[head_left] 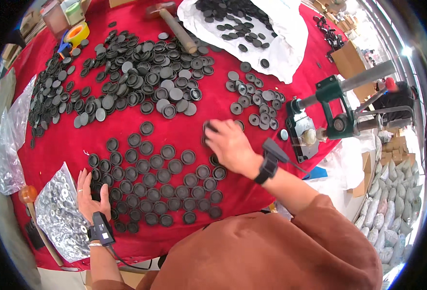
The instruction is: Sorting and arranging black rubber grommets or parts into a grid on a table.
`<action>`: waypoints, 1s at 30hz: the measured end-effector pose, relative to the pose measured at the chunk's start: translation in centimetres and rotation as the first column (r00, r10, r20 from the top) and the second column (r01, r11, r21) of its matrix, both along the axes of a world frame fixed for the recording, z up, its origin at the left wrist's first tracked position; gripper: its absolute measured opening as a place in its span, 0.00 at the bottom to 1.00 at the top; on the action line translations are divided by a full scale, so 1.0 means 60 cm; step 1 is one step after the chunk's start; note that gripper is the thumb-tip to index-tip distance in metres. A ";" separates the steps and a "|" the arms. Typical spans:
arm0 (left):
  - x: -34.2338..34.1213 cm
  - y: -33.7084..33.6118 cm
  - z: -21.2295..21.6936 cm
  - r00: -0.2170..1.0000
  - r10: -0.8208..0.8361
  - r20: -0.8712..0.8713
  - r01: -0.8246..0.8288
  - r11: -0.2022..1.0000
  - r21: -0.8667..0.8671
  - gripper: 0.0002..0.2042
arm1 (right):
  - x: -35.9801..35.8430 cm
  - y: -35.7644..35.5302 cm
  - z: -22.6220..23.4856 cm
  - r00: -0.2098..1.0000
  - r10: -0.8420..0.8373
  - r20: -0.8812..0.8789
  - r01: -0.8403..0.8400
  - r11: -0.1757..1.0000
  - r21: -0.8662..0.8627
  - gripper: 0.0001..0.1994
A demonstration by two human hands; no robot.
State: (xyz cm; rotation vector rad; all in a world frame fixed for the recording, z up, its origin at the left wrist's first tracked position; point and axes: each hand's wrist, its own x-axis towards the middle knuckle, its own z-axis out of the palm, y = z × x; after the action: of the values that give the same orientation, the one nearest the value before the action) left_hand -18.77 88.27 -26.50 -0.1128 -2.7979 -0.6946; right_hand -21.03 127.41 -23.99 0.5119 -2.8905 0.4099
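Black round caps (pixel 163 175) lie spread in a single layer on the red cloth in front of me, hollow side up. My left hand (pixel 90 195) rests flat against the left edge of this layer, with its thumb apart from the fingers. Above the layer's right part, my right hand (pixel 230 145) pinches a dark round cap (pixel 207 129) at its fingertips; the fingers partly cover it. Beyond lies a large loose heap of the same caps (pixel 150 79). A smaller group of discs with centre studs (pixel 257 99) sits right of the heap, just past my right hand.
A green hand press (pixel 337 108) stands at the right table edge. A white bag (pixel 291 48) of dark discs and a hammer (pixel 177 30) lie at the back. On the left are a clear bag (pixel 61 212) of small rings, a mallet (pixel 28 194) and yellow tape (pixel 76 35).
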 end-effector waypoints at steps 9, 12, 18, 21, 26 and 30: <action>0.003 -0.003 -0.003 1.000 0.009 0.004 -0.009 1.000 0.005 0.23 | -0.080 -0.055 0.003 0.978 0.009 -0.206 -0.054 0.976 -0.213 0.11; 0.000 -0.003 -0.003 1.000 0.011 0.002 -0.011 1.000 0.001 0.23 | -0.131 -0.096 0.002 0.979 0.010 -0.205 -0.036 0.992 -0.119 0.11; 0.002 -0.002 -0.001 1.000 0.000 -0.013 0.000 1.000 0.003 0.23 | -0.064 -0.097 0.002 0.985 0.151 -0.083 -0.152 0.988 -0.008 0.12; 0.001 -0.003 0.000 1.000 0.004 -0.012 -0.004 1.000 -0.003 0.23 | -0.079 -0.086 0.012 0.982 0.012 -0.191 -0.023 0.998 -0.053 0.13; 0.000 -0.003 -0.002 1.000 -0.004 0.006 0.004 1.000 0.019 0.23 | -0.159 -0.053 -0.013 0.992 0.003 -0.122 -0.001 1.000 0.016 0.07; 0.002 -0.002 0.001 1.000 0.011 0.011 -0.011 1.000 0.006 0.23 | -0.152 -0.008 -0.021 0.958 -0.003 -0.287 0.004 1.000 0.003 0.06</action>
State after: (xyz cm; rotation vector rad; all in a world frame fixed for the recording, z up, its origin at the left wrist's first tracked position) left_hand -18.67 88.17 -26.45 -0.0924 -2.8045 -0.7031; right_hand -30.16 126.95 -25.25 0.5194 -2.6128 0.3009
